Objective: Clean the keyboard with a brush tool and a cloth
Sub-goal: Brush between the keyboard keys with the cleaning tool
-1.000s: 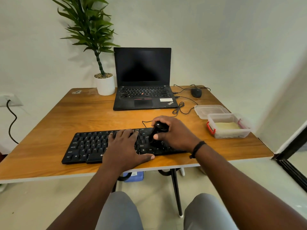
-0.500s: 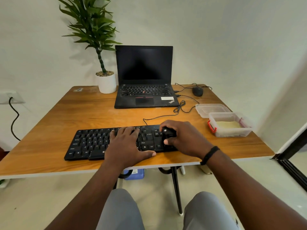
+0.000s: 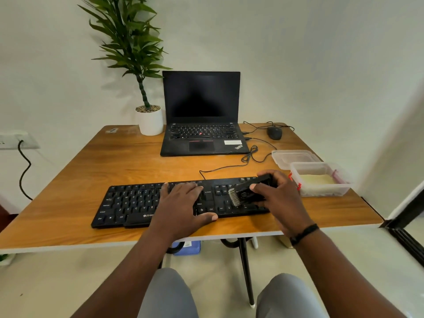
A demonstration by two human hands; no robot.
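A black keyboard lies along the near edge of the wooden table. My left hand rests flat on its middle, fingers spread, pressing it down. My right hand grips a black brush tool over the keyboard's right end, near the number pad. The tool's pale bristles point left and down and touch the keys. A clear tub to the right holds a pale yellow cloth.
An open black laptop stands at the back with a potted plant on its left. A black mouse and loose cables lie at the back right. A clear lid sits behind the tub.
My right hand has carried the brush rightward along the keyboard, from the middle keys to the right end, and tilted it so the bristles show. My left hand stays put.
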